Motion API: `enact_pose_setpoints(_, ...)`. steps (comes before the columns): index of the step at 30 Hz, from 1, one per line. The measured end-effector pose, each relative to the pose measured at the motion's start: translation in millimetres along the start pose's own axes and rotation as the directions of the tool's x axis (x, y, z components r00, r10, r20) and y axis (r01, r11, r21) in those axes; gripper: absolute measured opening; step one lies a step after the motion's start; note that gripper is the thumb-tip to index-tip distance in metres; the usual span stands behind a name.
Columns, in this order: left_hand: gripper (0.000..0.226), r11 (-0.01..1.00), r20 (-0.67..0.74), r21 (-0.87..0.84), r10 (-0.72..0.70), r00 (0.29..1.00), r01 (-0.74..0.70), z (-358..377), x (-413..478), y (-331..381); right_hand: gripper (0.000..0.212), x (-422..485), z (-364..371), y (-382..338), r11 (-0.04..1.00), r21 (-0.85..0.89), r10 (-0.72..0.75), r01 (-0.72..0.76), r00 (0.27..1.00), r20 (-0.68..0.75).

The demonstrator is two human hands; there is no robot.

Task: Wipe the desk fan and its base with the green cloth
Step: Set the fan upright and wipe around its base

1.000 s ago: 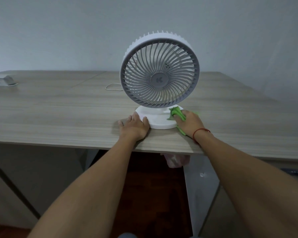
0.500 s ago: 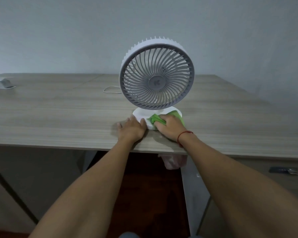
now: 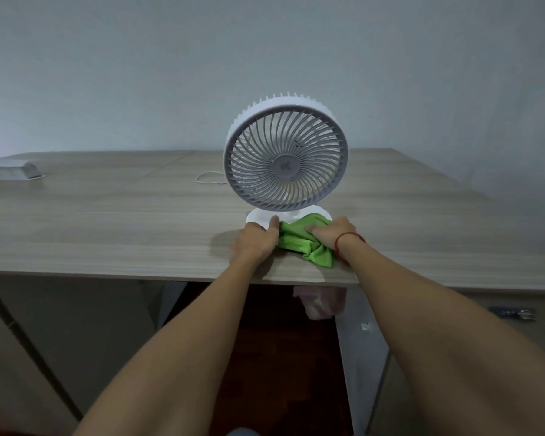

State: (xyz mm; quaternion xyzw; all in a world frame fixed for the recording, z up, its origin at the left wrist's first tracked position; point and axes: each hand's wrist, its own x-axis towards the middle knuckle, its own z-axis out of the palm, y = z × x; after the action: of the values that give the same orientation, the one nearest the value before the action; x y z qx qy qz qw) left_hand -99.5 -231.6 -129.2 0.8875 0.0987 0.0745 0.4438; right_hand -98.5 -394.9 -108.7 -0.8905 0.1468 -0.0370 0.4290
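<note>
1. pale, matte grey wall fills the far background, plain and smooth, meeting a long desk (image 3: pixel 107 221) with a light wood-grain laminate top and a thin straight near edge.
2. the desk fan (image 3: pixel 285 157) stands upright near the desk's near edge, right of centre. its round head has a ribbed white rim and a grey front grille of thin curved spokes swirling out from a small round hub.
3. its base (image 3: pixel 258 217) is a flat, smooth white disc directly under the head; only the left part and the far rim show, the rest is covered.
4. the green cloth (image 3: pixel 302 242) is soft and crumpled, bunched into folds. it lies over the near right part of the base and trails onto the desk toward the near edge.
5. the right hand (image 3: pixel 331 236) is curled closed around a bunch of the cloth, knuckles up, pressing it on the base. a thin red string (image 3: pixel 350 239) circles the wrist.
6. the left hand (image 3: pixel 255 243) lies flat and loosely open on the desk, holding nothing, its fingers against the left near edge of the base and just beside the cloth.
7. a thin white cord (image 3: pixel 208 179) loops on the desk to the far left of the fan.
8. a flat grey box-like object (image 3: pixel 10 171) sits at the far left; what it is cannot be told.
</note>
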Motion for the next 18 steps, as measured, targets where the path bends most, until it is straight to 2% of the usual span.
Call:
enact_pose_setpoints(3,0.083,0.999,0.026,-0.049,-0.014,1.0,0.015,-5,-2,3,0.061,0,2,-4,0.99,0.123,-0.074,0.07,0.997,0.027)
enact_pose_setpoints(5,0.074,0.998,0.023,-0.068,-0.008,1.0,0.009,-6,-4,5,0.05,-4,4,-6,0.946,0.312,-0.096,0.083,0.995,0.028)
enact_pose_setpoints(7,0.068,0.995,0.024,-0.099,0.0,1.0,0.002,-7,-6,5,0.042,-9,7,-8,0.872,0.489,-0.087,0.029,0.992,0.096)
enact_pose_setpoints(11,0.073,0.976,0.032,-0.215,-0.021,0.999,0.028,-13,-14,10,0.048,-21,11,-19,0.717,0.683,-0.113,-0.14,0.943,0.312)
enact_pose_setpoints(13,0.081,0.925,0.129,-0.369,-0.048,0.991,0.093,-20,-21,13,0.048,-26,17,-25,0.667,0.726,-0.158,-0.167,0.921,0.357)
enact_pose_setpoints(15,0.087,0.815,0.284,-0.546,-0.038,0.958,0.194,-24,-20,12,0.044,-30,23,-30,0.64,0.751,-0.185,-0.163,0.916,0.357)
enact_pose_setpoints(16,0.081,0.759,0.319,-0.609,-0.031,0.947,0.23,-24,-17,9,0.042,-30,26,-32,0.628,0.762,-0.187,-0.161,0.919,0.348)
enact_pose_setpoints(18,0.056,0.701,0.268,-0.672,-0.071,0.961,0.24,-23,-18,10,0.047,-28,30,-31,0.643,0.748,-0.147,-0.162,0.933,0.328)
